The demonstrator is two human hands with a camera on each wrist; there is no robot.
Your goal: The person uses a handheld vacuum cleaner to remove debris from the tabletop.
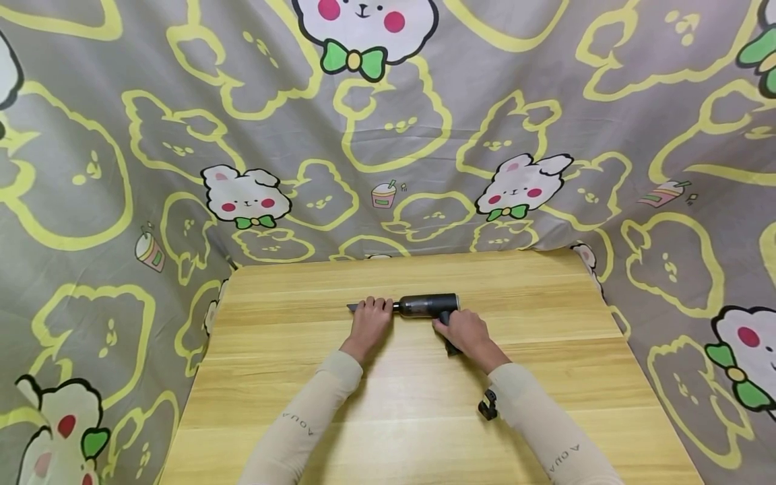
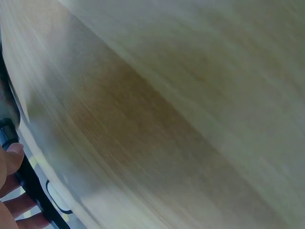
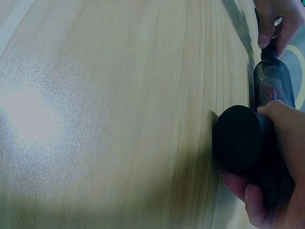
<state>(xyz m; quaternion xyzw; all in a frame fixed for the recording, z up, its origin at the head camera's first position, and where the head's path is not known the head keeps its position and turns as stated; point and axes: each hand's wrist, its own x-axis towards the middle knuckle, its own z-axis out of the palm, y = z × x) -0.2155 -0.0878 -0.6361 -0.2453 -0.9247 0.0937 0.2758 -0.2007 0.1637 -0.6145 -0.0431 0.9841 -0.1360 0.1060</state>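
Note:
A black handheld vacuum cleaner (image 1: 429, 305) with a see-through dust cup lies across the far half of the table, its body pointing left. My right hand (image 1: 468, 331) grips its handle, whose round end (image 3: 238, 138) faces the camera in the right wrist view. With my left hand (image 1: 371, 322) I hold the narrow black nozzle (image 2: 32, 183) at the front, the thumb on one side and the fingers on the other. The nozzle's slanted tip (image 1: 351, 307) shows beyond my left fingers. Part of the handle is hidden behind my right hand.
The wood-grain table (image 1: 400, 417) spreads beneath both arms. A grey curtain (image 1: 376, 222) with rabbit prints surrounds its back and sides. A black strap-like device (image 1: 488, 405) sits by my right sleeve.

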